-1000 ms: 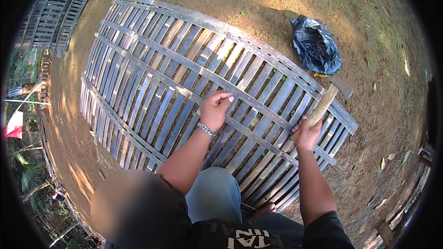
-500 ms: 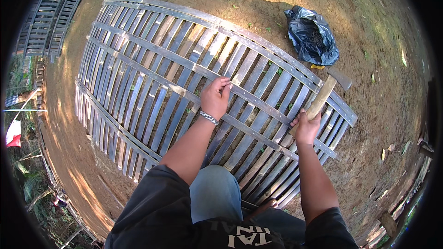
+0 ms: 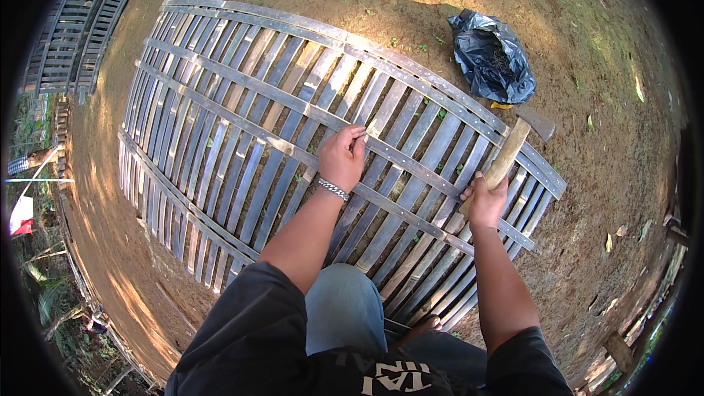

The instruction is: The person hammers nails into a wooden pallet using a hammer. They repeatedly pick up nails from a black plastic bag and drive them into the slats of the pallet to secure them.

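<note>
A large panel of grey wooden or bamboo slats point(image 3: 268, 192) lies on the ground before me, with long rails crossing the slats. My left hand point(image 3: 342, 155), a chain bracelet at its wrist, rests at one of the middle rails point(image 3: 403, 161). Its thumb and fingers are pinched together at the rail; anything between them is too small to make out. In my right hand point(image 3: 487, 204) is a hatchet point(image 3: 507, 154), gripped by its pale wooden handle. The hatchet's dark metal head point(image 3: 537, 124) points away from me, over the panel's far right edge.
Beyond the panel's far edge, an open black plastic bag point(image 3: 493, 59) with small dark contents sits on the brown soil. More slatted panels point(image 3: 88, 22) stand at the far left. My jeans-covered knee point(image 3: 345, 304) is at the panel's near edge. A red and white cloth point(image 3: 22, 214) hangs far left.
The view has shifted very slightly. Both hands keep the same pose, the left pinched at the rail and the right around the hatchet handle.
</note>
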Demonstrator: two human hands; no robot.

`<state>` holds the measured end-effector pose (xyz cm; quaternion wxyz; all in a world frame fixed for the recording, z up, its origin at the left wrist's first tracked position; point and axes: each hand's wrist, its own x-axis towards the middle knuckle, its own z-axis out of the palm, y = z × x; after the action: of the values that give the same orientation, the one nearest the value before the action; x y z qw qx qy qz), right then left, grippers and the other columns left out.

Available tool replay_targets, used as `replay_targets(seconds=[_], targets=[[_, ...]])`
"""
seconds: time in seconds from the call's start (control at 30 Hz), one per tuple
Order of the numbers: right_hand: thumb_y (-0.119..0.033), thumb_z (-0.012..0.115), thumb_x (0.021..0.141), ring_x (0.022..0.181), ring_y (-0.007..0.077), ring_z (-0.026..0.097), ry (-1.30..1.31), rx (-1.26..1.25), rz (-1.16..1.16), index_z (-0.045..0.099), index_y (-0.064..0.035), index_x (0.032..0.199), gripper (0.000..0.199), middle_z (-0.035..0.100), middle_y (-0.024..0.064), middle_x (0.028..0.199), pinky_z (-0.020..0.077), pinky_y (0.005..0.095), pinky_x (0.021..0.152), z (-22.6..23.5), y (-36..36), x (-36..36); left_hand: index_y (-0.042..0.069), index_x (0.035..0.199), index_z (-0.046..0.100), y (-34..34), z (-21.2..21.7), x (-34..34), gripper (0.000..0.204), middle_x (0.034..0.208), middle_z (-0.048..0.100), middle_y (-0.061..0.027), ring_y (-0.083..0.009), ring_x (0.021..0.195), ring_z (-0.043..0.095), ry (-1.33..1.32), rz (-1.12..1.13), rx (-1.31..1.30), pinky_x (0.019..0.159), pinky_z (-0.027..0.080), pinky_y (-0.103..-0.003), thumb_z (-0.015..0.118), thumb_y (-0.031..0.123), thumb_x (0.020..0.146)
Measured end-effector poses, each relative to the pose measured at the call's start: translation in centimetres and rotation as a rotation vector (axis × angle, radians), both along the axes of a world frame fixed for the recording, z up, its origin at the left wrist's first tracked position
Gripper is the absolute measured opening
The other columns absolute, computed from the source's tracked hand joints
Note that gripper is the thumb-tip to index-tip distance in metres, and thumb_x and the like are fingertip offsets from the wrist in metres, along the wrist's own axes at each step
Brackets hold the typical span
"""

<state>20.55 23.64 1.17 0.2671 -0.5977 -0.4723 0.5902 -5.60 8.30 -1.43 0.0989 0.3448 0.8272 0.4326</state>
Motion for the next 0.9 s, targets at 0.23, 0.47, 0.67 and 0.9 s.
replay_targets(seconds=[0.23,0.47,0.67,0.9], targets=[[-0.005,0.062,0.100,0.057,0.0161,0.059,-0.021,-0.012,0.008,0.041,0.0022,0.123,0.032,0.057,0.0085,0.081,0.0549,0.0330,0.051,0.0,0.1,0.0,0.005,0.104,0.074,0.1,0.7,0.1,0.015,0.098,0.078,-0.0107,-0.0264,0.081,0.073,0.140,-0.068,0.004,0.077,0.057,-0.039,0.076,0.010,0.090],[-0.005,0.062,0.100,0.056,0.0168,0.059,-0.012,0.023,-0.006,0.041,0.0019,0.123,0.032,0.057,0.0088,0.080,0.0546,0.0332,0.051,-0.4,-0.1,0.0,0.009,0.097,0.079,0.1,1.2,0.1,0.009,0.102,0.077,-0.0077,-0.0264,0.087,0.070,0.131,-0.061,-0.064,0.081,0.054,-0.039,0.076,0.012,0.088],[-0.005,0.063,0.100,0.056,0.0168,0.059,-0.029,0.014,-0.010,0.041,0.0013,0.122,0.031,0.058,0.0086,0.081,0.0546,0.0332,0.049,-0.6,-0.1,0.0,0.013,0.090,0.080,-0.2,1.0,0.0,0.006,0.117,0.072,-0.0056,-0.0271,0.103,0.066,-0.056,-0.009,-0.067,0.090,0.050,-0.044,0.078,0.018,0.088],[-0.006,0.062,0.101,0.056,0.0164,0.058,-0.030,0.051,0.009,0.041,-0.0005,0.119,0.028,0.057,0.0083,0.081,0.0536,0.0328,0.049,0.0,-0.5,-0.1,0.017,0.090,0.081,0.1,1.5,1.5,0.006,0.134,0.069,0.0013,-0.0299,0.141,0.046,0.194,0.091,-0.230,0.122,0.022,-0.061,0.077,0.021,0.088]])
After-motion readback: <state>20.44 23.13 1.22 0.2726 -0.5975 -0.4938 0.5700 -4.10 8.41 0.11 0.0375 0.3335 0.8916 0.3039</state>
